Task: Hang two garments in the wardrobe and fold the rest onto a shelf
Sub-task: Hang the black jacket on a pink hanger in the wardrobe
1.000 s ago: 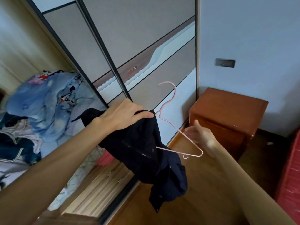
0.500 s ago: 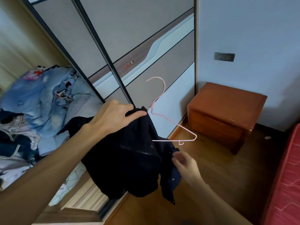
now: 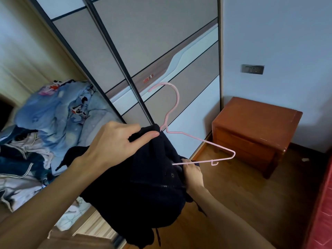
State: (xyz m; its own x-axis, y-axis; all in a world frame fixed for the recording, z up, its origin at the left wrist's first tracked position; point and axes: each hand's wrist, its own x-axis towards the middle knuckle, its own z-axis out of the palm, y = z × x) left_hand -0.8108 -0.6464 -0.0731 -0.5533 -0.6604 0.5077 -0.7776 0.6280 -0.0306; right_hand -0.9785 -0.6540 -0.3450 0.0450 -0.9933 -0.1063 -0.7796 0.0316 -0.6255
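left hand [image 3: 115, 142] pinching dark garment [image 3: 143, 191], right hand [image 3: 193, 174] gripping its edge

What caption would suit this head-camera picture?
Left hand holds a dark garment on a pink hanger; right hand tugs its fabric.

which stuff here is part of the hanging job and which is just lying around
In the job: dark garment, pink hanger, left hand, right hand, clothes pile, wardrobe door.
Lying about: wooden bedside cabinet, wall socket.
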